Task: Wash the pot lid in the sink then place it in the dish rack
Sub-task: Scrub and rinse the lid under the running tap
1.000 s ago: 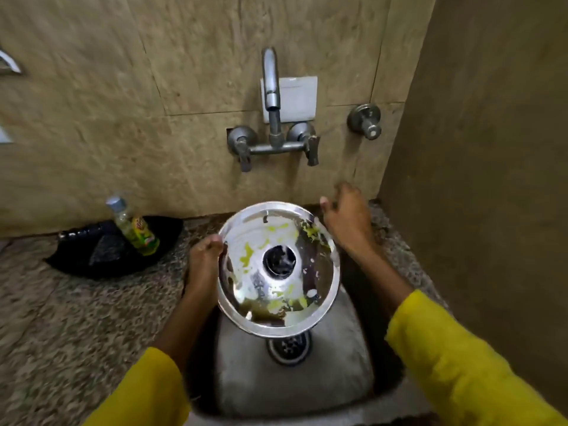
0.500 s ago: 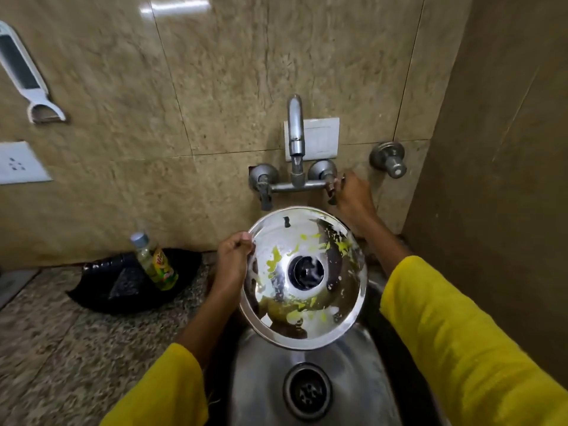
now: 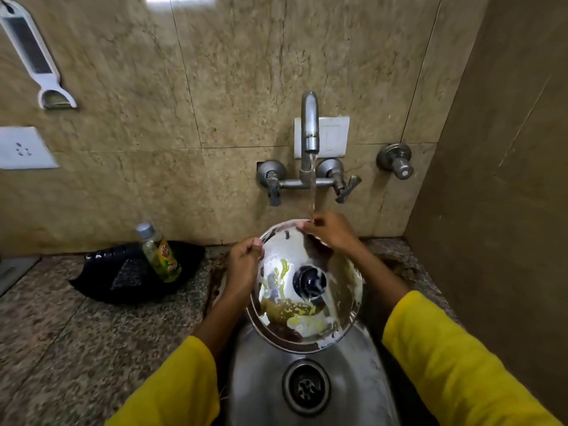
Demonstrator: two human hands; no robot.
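Pot lid in two-handed grip

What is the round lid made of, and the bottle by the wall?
The pot lid looks like polished steel: it is silvery and mirrors the room, under yellow-green smears. The bottle seems to be clear plastic with a grey cap and a printed label, though glass cannot be ruled out.

Bright yellow sleeves, bare forearms, no jewellery visible
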